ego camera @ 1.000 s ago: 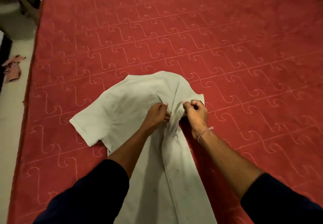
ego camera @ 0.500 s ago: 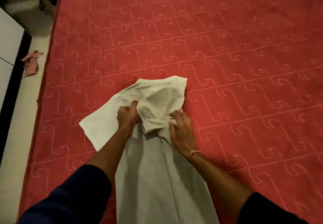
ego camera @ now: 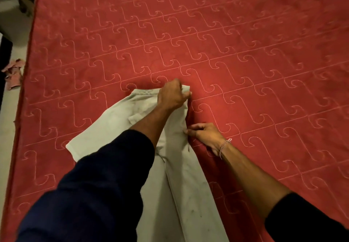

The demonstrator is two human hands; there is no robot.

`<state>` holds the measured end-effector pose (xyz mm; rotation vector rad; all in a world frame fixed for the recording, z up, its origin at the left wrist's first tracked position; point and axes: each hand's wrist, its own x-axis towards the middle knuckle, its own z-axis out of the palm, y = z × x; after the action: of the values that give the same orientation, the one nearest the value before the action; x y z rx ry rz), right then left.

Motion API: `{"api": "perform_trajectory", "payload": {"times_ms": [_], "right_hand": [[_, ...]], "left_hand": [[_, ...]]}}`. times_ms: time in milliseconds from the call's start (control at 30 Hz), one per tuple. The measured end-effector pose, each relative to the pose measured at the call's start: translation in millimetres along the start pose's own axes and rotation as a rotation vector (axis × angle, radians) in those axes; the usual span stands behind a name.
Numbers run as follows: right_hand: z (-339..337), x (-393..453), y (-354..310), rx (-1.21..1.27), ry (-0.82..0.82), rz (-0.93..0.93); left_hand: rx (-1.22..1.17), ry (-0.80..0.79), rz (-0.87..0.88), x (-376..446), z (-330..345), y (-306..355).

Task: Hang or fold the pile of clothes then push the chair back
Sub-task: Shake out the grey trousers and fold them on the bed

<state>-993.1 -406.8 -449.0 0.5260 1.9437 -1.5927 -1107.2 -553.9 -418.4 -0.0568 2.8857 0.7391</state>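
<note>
Pale cloth: a light grey-green T-shirt lies on the red quilted bed, its body running down toward the person and out of view at the bottom edge.
Fold so far: the right side is doubled over along the length; the upper end looks turned over too, and one sleeve sticks out flat at the left.
Left hand: it reaches across to the top right corner of the shirt, fingers curled and pinching the cloth there.
Right hand: it is at the right edge of the shirt, lower down; the fingertips seem to pinch the fold, but this is not fully clear.
Done: I judge that only the first lengthwise fold of this one garment is made.
Left to do: the left sleeve, the crosswise folds.
Not in view: the pile and the chair, so their state I cannot tell.
Floor: a small pinkish rag lies beside the bed at the left.
</note>
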Motion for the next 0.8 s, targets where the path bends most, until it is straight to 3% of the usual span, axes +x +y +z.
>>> {"api": "perform_trajectory", "payload": {"times_ms": [133,233,367,500,667,800], "right_hand": [[-8,-5,0,-0.208,-0.078,-0.075],[-9,-8,0,-0.389,-0.179,-0.094],[-17,-14,-5,-0.441,-0.195,-0.113],[-28,-10,5,-0.449,-0.205,-0.174],[-19,-11,13,-0.501,-0.057,-0.200],[7,-18,28,-0.485,0.274,-0.267]], "left_hand": [[0.037,-0.092,-0.042,22,-3,2],[-0.144,-0.157,-0.035,35,-5,-2],[-0.448,-0.096,-0.128,37,-14,-14],[-0.539,-0.002,-0.097,31,-8,-26],[-0.513,0.001,-0.031,32,-1,-32],[-0.454,-0.086,-0.006,37,-2,-38]]}}
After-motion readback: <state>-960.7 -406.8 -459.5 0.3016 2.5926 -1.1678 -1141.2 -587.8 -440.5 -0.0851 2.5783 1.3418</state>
